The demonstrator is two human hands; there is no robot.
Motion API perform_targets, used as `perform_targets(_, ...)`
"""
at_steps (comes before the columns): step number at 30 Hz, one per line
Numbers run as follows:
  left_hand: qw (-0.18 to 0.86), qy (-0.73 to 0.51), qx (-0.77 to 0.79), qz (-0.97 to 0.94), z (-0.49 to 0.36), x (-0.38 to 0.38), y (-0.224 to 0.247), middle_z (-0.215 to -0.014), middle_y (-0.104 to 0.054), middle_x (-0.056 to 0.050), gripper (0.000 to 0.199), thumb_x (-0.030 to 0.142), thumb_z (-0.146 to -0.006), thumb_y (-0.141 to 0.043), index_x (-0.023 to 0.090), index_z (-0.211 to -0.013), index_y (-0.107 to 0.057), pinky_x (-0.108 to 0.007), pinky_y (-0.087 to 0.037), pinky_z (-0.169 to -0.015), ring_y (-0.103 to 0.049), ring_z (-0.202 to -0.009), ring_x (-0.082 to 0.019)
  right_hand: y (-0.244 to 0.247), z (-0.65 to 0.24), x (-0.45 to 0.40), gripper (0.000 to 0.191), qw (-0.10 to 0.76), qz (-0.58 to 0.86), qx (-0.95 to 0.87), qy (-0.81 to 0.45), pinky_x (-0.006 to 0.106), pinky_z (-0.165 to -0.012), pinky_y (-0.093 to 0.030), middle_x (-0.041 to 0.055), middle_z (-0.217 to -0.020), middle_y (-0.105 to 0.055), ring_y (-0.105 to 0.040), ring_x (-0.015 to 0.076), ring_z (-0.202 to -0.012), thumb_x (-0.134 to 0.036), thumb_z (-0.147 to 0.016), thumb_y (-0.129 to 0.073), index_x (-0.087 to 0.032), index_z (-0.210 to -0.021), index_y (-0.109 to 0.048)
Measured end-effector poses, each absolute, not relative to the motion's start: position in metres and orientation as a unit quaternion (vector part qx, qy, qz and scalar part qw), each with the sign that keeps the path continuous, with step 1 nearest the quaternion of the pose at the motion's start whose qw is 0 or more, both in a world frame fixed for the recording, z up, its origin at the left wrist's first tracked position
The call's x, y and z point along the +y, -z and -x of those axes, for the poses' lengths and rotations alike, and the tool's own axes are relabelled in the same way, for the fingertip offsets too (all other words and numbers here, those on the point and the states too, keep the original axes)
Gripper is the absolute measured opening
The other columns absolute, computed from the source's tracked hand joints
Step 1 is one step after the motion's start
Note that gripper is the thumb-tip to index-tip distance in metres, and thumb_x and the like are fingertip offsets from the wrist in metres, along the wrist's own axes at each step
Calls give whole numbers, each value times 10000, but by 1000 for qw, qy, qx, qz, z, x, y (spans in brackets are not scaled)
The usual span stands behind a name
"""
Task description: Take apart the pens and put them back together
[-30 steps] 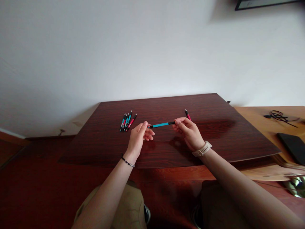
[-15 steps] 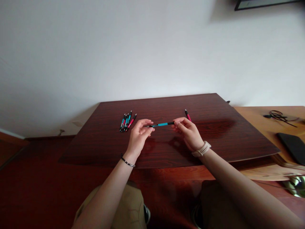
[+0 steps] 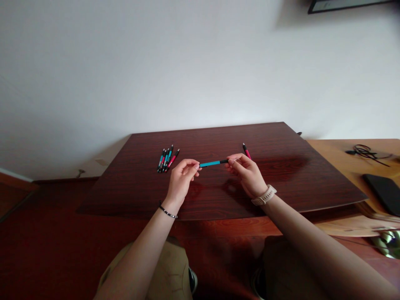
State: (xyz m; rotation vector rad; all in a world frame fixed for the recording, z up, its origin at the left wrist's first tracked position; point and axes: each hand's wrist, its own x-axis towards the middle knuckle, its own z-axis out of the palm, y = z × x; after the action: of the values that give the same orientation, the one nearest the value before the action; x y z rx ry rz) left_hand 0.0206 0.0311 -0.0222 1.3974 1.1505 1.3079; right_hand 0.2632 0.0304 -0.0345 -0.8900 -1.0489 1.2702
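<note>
A blue pen [image 3: 210, 164] with a black grip is stretched level between my two hands, above the dark wooden table [image 3: 206, 200]. My left hand [image 3: 183, 177] pinches its left end between thumb and fingertips. At the black right end, my right hand [image 3: 245, 171] is closed on it with thumb and forefinger; the very tip is hidden. Just behind my right hand lies a pink and black pen [image 3: 246, 151], partly covered by the fingers. Left of my left hand, several blue and pink pens [image 3: 166, 158] lie side by side on the table.
A lighter wooden surface [image 3: 328, 160] adjoins on the right, holding a coiled black cable [image 3: 365, 153] and a black flat object [image 3: 383, 192]. The white wall [image 3: 200, 66] rises behind the table. A dark-framed object [image 3: 350, 5] shows at the top right.
The pen has turned about its length: the dark marking facing me has given way to plain blue. My left fingers have closed onto its end. My right hand stays in place.
</note>
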Motion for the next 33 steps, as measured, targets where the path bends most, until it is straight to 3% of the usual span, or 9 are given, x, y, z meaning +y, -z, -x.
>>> perform_targets(3, 429, -527, 453, -577, -21, 32, 23, -1123, -755, -74, 228, 350, -886, -794, 212, -1058, -737, -255, -516, -696, -697, -906, -173, 36, -263, 31, 324, 593, 383, -455, -543, 311, -772, -569, 33, -917, -779, -713, 174, -832, -496, -871, -866, -255, -1048, -743)
perform_targets(6, 452, -523, 453, -562, -23, 31, 21, -1214, -750, -89, 379, 396, -901, -787, 239, -1236, -705, -260, -540, -714, -718, -947, -183, 35, -263, 31, 331, 595, 381, -456, -541, 321, -789, -577, 36, -922, -779, -718, 179, -844, -498, -862, -873, -253, -1043, -743)
perform_targets(10, 469, -500, 480, -547, -25, 28, 19, -928, -781, -89, 361, 530, -987, -678, 181, -1059, -737, -246, -475, -612, -668, -718, -146, 33, -263, 30, 334, 593, 383, -457, -541, 330, -792, -581, 37, -922, -777, -718, 188, -849, -503, -855, -880, -259, -1042, -749)
perform_targets(13, 465, -504, 474, -552, -25, 28, 19, -870, -780, -83, 336, 507, -980, -699, 173, -984, -728, -253, -463, -611, -660, -698, -146, 33, -263, 30, 323, 593, 381, -457, -543, 321, -788, -574, 37, -921, -776, -714, 181, -843, -491, -859, -880, -255, -1042, -755)
perform_targets(21, 442, -524, 445, -576, -23, 32, 22, -1119, -771, -85, 235, 352, -900, -796, 205, -1071, -731, -289, -557, -793, -735, -985, -198, 33, -262, 30, 312, 597, 383, -451, -542, 310, -778, -563, 35, -905, -774, -699, 169, -820, -485, -865, -876, -244, -1021, -754)
perform_targets(24, 459, -525, 434, -570, -24, 30, 20, -1255, -747, -102, 305, 360, -893, -805, 221, -1151, -721, -309, -580, -848, -727, -1067, -213, 33, -262, 30, 302, 599, 380, -450, -544, 304, -783, -563, 33, -904, -774, -701, 166, -823, -476, -868, -878, -244, -1016, -753)
perform_targets(26, 484, -516, 447, -548, -25, 29, 19, -1192, -766, -102, 359, 429, -923, -778, 219, -1206, -708, -289, -570, -782, -738, -978, -198, 34, -262, 30, 288, 599, 375, -452, -545, 296, -784, -560, 31, -910, -775, -702, 161, -828, -465, -879, -872, -247, -1025, -755)
perform_targets(29, 481, -514, 475, -528, -26, 28, 20, -979, -786, -88, 355, 505, -947, -746, 184, -1098, -728, -257, -515, -684, -716, -829, -173, 36, -262, 31, 288, 597, 373, -459, -541, 295, -790, -561, 29, -923, -778, -709, 162, -843, -463, -887, -866, -252, -1050, -756)
perform_targets(33, 459, -533, 476, -529, -25, 29, 22, -944, -794, -80, 332, 497, -935, -768, 184, -1041, -740, -265, -507, -699, -723, -851, -183, 37, -262, 32, 305, 599, 371, -456, -544, 297, -789, -562, 29, -921, -781, -719, 167, -858, -469, -870, -879, -250, -1044, -756)
